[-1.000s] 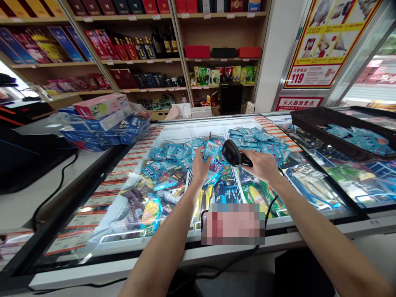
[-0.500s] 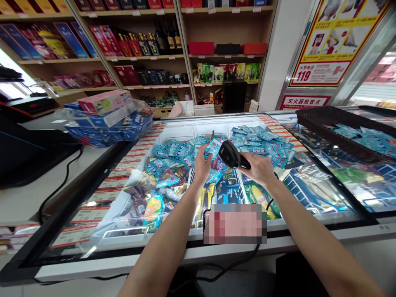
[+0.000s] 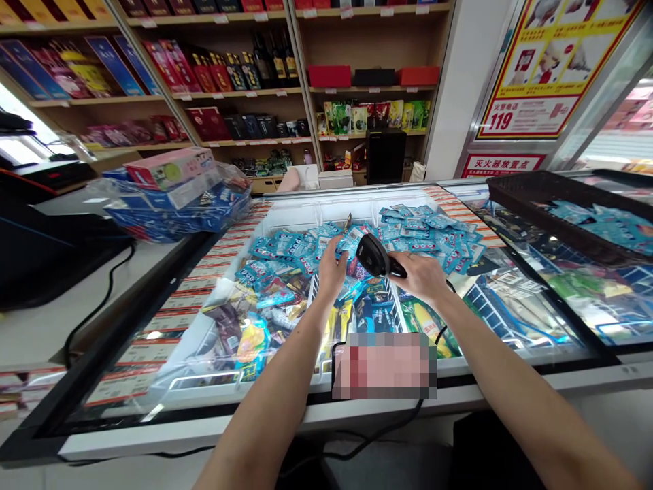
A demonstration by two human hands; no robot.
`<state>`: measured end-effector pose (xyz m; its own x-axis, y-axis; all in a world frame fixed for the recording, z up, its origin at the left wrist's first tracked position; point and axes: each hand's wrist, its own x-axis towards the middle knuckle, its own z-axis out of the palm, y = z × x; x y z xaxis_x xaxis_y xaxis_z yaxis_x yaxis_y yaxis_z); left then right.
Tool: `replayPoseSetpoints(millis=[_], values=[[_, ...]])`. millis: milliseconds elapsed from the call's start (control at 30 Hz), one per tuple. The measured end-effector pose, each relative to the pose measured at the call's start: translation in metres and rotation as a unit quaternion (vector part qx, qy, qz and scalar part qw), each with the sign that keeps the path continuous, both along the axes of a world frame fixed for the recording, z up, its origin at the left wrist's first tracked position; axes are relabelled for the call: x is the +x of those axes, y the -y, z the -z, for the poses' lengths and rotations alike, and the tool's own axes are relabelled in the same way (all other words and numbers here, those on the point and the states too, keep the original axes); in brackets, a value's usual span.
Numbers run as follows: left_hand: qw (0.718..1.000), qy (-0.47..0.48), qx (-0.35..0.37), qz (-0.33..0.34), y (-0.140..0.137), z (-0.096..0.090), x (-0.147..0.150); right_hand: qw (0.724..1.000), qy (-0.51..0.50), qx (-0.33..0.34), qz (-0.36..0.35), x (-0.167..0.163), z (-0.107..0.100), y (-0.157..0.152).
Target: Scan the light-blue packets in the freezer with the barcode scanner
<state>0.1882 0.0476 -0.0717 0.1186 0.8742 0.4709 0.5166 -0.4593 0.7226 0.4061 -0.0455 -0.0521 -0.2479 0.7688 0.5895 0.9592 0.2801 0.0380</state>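
Note:
In my right hand (image 3: 421,275) is a black barcode scanner (image 3: 373,256), gripped by its handle, its head tilted toward the left. My left hand (image 3: 332,265) pinches a small blue packet (image 3: 349,239) just left of the scanner head. A barcode patch shows on that packet. Around both hands, many similar blue packets lie in two loose heaps on the glass top of a chest freezer: a left heap (image 3: 283,248) and a right heap (image 3: 433,231). Beneath the glass, wrapped frozen goods (image 3: 252,340) fill white wire baskets.
A blurred-out flat item (image 3: 385,367) rests at the freezer's front edge, with the scanner cable (image 3: 375,442) running below. Plastic-wrapped blue boxes (image 3: 173,197) sit at left. A dark tray (image 3: 541,211) with more blue packets stands at right. Stocked shelves (image 3: 245,95) rise behind.
Both hands keep their holds on the packet and the scanner. The scanner and right hand have shifted very slightly left; the view itself moved a little.

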Motion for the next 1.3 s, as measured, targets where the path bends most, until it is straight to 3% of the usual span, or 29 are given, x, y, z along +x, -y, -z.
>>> replayPoseSetpoints(millis=[967, 1100, 1300], values=[[1.000, -0.020, 0.008, 0.000, -0.003, 0.004, 0.001, 1.000, -0.008, -0.006, -0.011, 0.001, 0.001, -0.001], [0.997, -0.036, 0.048, -0.054, -0.002, 0.002, 0.001, 0.999, -0.017, -0.014, 0.022, 0.004, 0.001, -0.001], [0.964, -0.126, 0.088, -0.218, 0.012, -0.008, 0.002, 0.994, -0.043, -0.009, 0.100, 0.015, 0.000, -0.002]])
